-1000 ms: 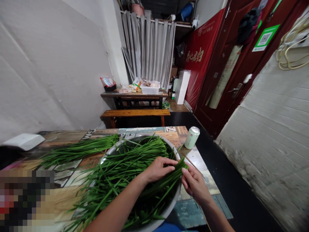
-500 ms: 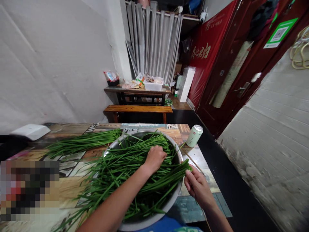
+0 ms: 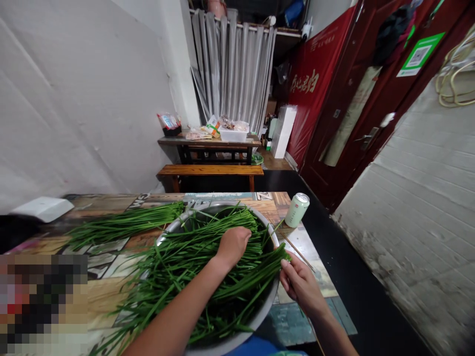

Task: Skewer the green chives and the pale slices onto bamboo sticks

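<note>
A wide metal basin [image 3: 272, 236] sits on the patterned table, heaped with long green chives [image 3: 193, 267]. My left hand [image 3: 233, 244] reaches into the heap, fingers curled down among the stalks near the basin's far side. At the basin's right rim, my right hand [image 3: 300, 284] pinches the cut ends of a bundle of chives [image 3: 260, 272] that lies across the basin. A separate bunch of chives [image 3: 118, 225] lies on the table to the left.
A pale green drink can [image 3: 297, 209] stands near the table's far right corner. Thin chopsticks [image 3: 297, 249] lie by the basin. A white box [image 3: 39, 207] sits at far left. A bench [image 3: 210, 172] and cluttered table [image 3: 208, 141] stand behind; a red door [image 3: 356, 109] is right.
My left hand let go of the bundle ends and moved back into the heap in the basin. My right hand stays on the bundle's ends at the rim.
</note>
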